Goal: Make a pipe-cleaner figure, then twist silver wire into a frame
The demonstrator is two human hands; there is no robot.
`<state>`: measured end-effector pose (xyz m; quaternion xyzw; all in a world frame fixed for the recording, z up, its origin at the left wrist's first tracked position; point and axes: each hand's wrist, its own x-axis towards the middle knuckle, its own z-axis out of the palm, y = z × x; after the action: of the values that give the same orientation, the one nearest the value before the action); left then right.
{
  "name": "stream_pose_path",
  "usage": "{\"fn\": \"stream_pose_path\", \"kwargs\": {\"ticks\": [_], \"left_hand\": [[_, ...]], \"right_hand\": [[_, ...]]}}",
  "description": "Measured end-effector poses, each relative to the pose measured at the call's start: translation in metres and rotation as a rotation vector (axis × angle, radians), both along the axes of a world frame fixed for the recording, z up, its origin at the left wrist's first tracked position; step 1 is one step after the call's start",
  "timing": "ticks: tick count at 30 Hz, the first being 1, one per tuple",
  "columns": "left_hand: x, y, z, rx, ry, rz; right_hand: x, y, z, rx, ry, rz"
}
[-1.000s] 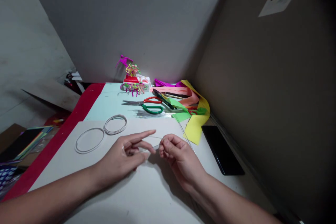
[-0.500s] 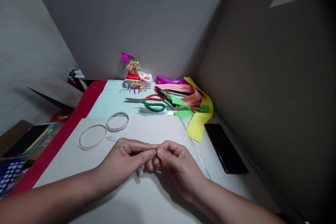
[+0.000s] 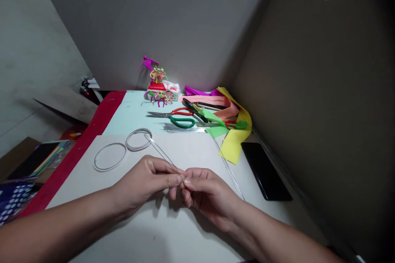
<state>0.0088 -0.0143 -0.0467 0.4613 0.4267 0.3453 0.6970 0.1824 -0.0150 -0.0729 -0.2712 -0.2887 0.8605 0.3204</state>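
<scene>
Over the white board, my left hand (image 3: 154,178) and my right hand (image 3: 202,185) meet tip to tip, both pinched closed. A thin, pale wire (image 3: 163,154), bent double with a narrow loop at its far end, runs up and left out of the pinch. Its near end is hidden between my fingers and thumbs. Just beyond my left hand lie two wire coils: a thin white ring (image 3: 110,157) and a thicker coil (image 3: 138,139). To the right of my hands, long straight wires (image 3: 230,168) rest on the board.
Scissors (image 3: 173,116) with red and green handles lie behind, near a bundle of thin wires (image 3: 185,128). Coloured strips, including a yellow one (image 3: 233,148), pile up at right beside a black phone (image 3: 266,171). A small box (image 3: 163,90) with bright twisted figures stands at the back.
The doubled wire has swung from lying low along my left hand to pointing up and away, its loop now by the thicker coil. Both hands keep their pinch together.
</scene>
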Motion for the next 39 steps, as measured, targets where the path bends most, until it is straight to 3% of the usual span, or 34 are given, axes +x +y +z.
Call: {"fn": "stream_pose_path", "kwargs": {"ticks": [7,21,39], "left_hand": [[-0.0026,0.0031,-0.0012,-0.132,-0.084,0.075],[-0.0035,0.0038,-0.001,-0.115,-0.127,0.073],[-0.0025,0.0057,-0.002,0.035,0.091,0.09]], "right_hand": [[-0.0016,-0.0006,0.0062,0.076,-0.009,-0.065],[0.0007,0.0026,0.0043,0.214,-0.094,-0.066],[0.0009,0.0079,-0.0031,0.083,-0.155,-0.039]]}}
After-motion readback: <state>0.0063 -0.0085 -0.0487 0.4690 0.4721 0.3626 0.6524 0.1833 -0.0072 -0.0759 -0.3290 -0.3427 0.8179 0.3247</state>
